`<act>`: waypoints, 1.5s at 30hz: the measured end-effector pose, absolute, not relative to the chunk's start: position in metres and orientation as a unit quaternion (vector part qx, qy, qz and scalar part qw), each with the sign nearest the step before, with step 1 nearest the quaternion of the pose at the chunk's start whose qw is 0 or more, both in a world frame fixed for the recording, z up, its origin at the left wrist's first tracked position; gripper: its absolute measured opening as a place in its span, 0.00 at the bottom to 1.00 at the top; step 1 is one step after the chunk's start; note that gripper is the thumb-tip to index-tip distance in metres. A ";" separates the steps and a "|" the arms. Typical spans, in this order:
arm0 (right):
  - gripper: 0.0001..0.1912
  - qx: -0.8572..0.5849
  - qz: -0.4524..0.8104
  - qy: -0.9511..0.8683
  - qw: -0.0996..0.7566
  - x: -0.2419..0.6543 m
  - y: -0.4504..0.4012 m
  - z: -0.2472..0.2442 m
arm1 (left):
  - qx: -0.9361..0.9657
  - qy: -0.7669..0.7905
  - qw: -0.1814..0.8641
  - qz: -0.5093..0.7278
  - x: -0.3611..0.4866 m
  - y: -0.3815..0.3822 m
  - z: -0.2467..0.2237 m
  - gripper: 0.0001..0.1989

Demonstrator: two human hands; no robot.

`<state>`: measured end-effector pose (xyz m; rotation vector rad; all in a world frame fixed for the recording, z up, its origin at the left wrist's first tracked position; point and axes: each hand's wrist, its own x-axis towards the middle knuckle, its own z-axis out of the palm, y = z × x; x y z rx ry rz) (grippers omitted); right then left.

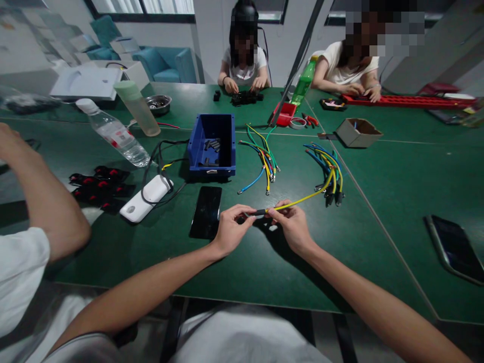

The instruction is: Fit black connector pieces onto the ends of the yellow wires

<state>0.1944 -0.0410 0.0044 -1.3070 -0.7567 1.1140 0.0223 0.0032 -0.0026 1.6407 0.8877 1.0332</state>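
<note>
Between my hands a yellow cable (302,199) runs just above the table. My left hand (233,228) pinches the black sleeve (260,212) at its end. Thumb and fingers of my right hand (293,224) close on the yellow part beside that sleeve. The cable's other end reaches a pile of blue, yellow and green cables (333,171), several with black sleeved ends. A second bunch of cables (267,156) with bare ring lugs lies further left. Short black sleeves (212,145) lie inside a blue bin (212,172) beyond my left hand.
A black phone (206,212) lies by my left hand, near a white power bank (146,198) with a black cord. Bottles (117,133) stand at left. A cardboard box (358,133) and another phone (456,247) are at right. A co-worker's arm (49,196) rests at left; two people sit opposite.
</note>
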 end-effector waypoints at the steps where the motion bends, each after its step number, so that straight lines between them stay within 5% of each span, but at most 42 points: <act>1: 0.19 -0.558 0.480 -0.323 0.595 0.194 -0.041 0.004 | 0.673 0.365 0.486 0.422 0.022 0.003 -0.003 0.06; 45: 0.17 -0.560 0.487 -0.345 0.575 0.197 -0.040 0.001 | 0.626 0.379 0.546 0.408 0.023 0.003 -0.005 0.10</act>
